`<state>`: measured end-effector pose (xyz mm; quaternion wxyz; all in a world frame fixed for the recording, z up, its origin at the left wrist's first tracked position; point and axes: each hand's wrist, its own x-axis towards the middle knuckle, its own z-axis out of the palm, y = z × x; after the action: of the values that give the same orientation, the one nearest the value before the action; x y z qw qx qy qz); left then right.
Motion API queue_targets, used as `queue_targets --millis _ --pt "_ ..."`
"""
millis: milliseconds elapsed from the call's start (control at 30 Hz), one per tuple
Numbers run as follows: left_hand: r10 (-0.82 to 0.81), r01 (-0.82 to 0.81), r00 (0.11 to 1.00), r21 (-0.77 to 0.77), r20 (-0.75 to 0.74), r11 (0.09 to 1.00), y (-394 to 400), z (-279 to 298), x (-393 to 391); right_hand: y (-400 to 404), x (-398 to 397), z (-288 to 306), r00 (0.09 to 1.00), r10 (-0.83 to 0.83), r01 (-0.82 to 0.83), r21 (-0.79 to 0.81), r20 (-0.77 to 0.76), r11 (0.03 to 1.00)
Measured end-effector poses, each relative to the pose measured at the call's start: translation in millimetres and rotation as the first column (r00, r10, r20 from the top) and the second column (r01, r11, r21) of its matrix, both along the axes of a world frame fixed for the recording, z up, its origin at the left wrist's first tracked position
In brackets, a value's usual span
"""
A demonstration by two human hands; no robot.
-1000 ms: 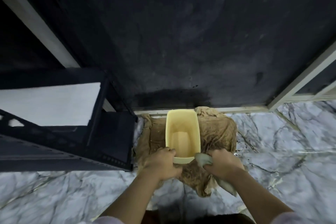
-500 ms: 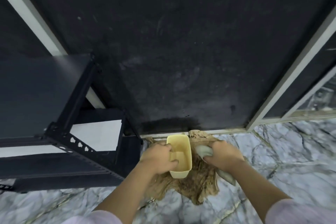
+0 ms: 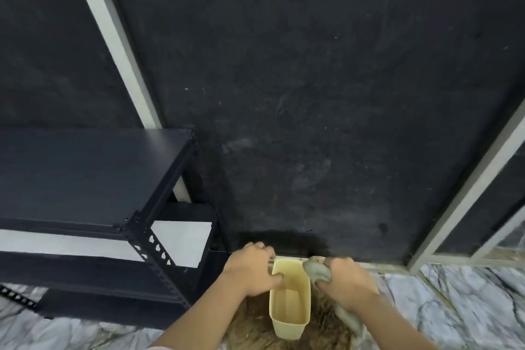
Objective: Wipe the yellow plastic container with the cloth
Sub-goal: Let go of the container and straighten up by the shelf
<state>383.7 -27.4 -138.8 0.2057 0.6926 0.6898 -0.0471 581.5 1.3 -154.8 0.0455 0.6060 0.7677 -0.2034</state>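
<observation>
left hand (image 3: 250, 271) grips container (image 3: 289, 304); right hand (image 3: 348, 283) clutches cloth (image 3: 316, 271).

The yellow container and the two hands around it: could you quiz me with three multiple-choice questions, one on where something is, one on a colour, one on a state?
1. Where does the black metal shelf stand relative to the yellow container?
A. To its left
B. To its right
C. On top of it

2. What colour is the cloth in the right hand?
A. Bright red
B. Grey-green
C. Navy blue

3. What is the left hand doing?
A. Resting flat on the marble floor
B. Holding a brush
C. Gripping the container's rim, thumb inside

Answers:
1. A, the shelf fills the left of the view, the container sits right of it.
2. B, the bunched cloth shows dull grey-green against the yellow wall.
3. C, the fingers wrap the left rim and the thumb lies inside the container.
</observation>
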Motion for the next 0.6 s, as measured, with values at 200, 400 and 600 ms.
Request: queue_targets --millis 200,400,600 --pt "0.130 -0.129 0.991 0.055 -0.019 0.990 -3 23 -27 17 -35 27 0.988 0.079 -0.081 -0.017 -0.130 0.997" --pt "0.296 -0.285 0.954 0.160 -0.049 0.945 -6 55 -74 44 -91 62 0.954 0.204 -0.192 0.072 -0.218 0.979" --pt "0.450 -0.422 0.892 0.285 -0.037 0.861 -11 89 -132 67 -168 94 0.909 0.319 -0.289 0.147 -0.268 0.946"
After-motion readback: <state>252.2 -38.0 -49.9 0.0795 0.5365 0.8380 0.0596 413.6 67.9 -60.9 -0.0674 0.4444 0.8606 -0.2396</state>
